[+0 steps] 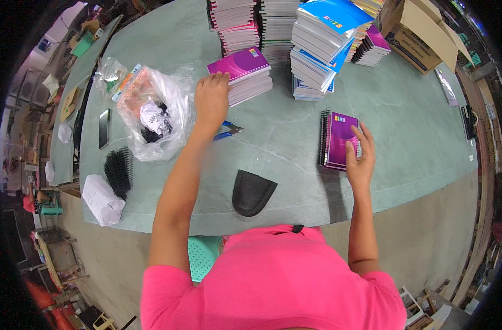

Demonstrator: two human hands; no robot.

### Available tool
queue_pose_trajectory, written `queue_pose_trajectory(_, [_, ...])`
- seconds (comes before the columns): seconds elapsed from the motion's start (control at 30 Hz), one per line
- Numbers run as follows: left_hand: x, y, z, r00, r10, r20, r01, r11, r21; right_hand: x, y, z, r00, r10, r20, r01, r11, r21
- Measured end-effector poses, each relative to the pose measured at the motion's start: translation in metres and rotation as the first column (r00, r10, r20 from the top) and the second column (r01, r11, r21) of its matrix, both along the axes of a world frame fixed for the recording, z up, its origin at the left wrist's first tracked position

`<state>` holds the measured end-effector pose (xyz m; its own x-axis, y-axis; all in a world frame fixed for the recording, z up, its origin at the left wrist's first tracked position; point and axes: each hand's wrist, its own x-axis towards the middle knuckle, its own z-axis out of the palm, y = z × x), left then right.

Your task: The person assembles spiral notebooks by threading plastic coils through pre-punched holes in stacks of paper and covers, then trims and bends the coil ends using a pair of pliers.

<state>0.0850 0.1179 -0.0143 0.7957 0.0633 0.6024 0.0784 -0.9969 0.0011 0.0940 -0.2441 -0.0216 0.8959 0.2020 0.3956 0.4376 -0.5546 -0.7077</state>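
My left hand [212,102] reaches to a stack of purple notebooks [250,88] at the table's far middle. Its bent fingers are on the left end of the top notebook; the thumb is hidden. To the right, a smaller pile of purple spiral notebooks [339,137] lies with black coil binding along its left side. My right hand [362,154] is at that pile's right edge, fingers apart, the thumb tip by the cover. Blue-handled cutters [229,131] lie just below my left wrist.
Tall notebook stacks, one with blue covers [322,49], stand behind. An open cardboard box [415,41] is at far right. Leftward are a plastic bag [152,121] of scraps, a phone [104,128], black coils [118,170] and a white roll [102,199]. A black curved pad [253,192] lies near me.
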Motion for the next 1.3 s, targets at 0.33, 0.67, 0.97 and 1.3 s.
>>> queue_pose_trajectory(0.33, [-0.118, -0.065, 0.010, 0.969, -0.144, -0.202, 0.081, 0.954, -0.290, -0.019, 0.107, 0.030, 0.903, 0.402, 0.153, -0.386, 0.914, -0.128])
queue_pose_trajectory(0.67, [-0.235, 0.060, -0.011, 0.848, 0.493, -0.195, -0.491, 0.592, -0.639, -0.027, 0.163, 0.006, 0.751, 0.636, -0.178, -0.630, 0.609, -0.482])
queue_pose_trajectory(0.97, [-0.297, 0.137, -0.100, 0.392, 0.829, -0.400, -0.901, 0.434, 0.017, -0.023, 0.175, -0.025, 0.765, 0.644, -0.014, -0.568, 0.664, -0.486])
queue_pose_trajectory(1.3, [-0.282, 0.079, 0.045, 0.617, 0.729, 0.298, -0.374, 0.604, -0.704, -0.027, 0.183, 0.003, 0.737, 0.629, -0.249, -0.672, 0.640, -0.371])
